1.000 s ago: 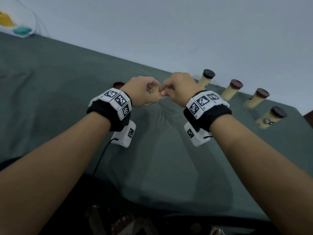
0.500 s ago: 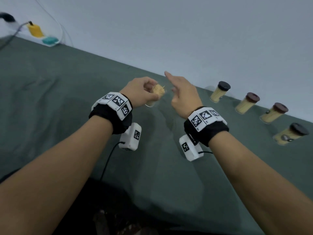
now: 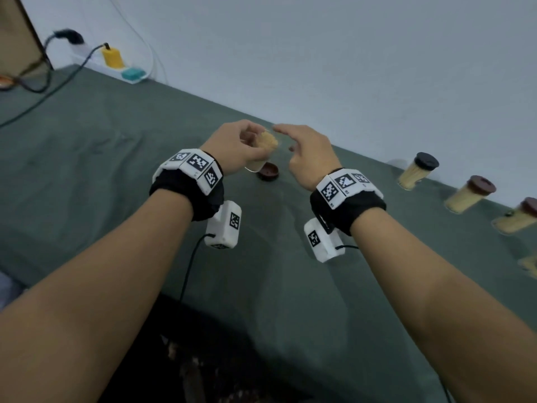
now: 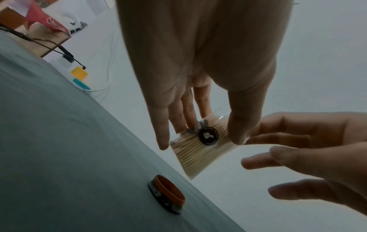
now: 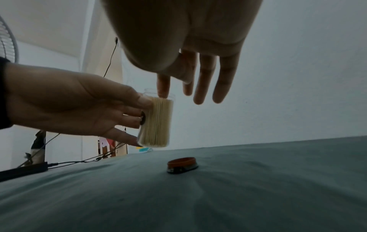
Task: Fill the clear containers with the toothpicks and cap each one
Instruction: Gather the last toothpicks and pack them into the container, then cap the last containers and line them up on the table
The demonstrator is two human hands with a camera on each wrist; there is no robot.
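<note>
Presently, an uncapped toothpick jar is gripped by the left hand; right hand fingers spread, one apparently touching toothpicks; cap lies on desk.

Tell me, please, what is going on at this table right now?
A person is packing toothpicks into clear containers. The left hand grips an uncapped container full of toothpicks above the green cloth. The right hand hovers open at its mouth. A brown cap lies below. Capped containers stand along the wall.

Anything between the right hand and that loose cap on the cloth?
Nothing visible. The cap lies alone on the green cloth, below the open right hand; the left hand holds the container above and to the side.
</note>
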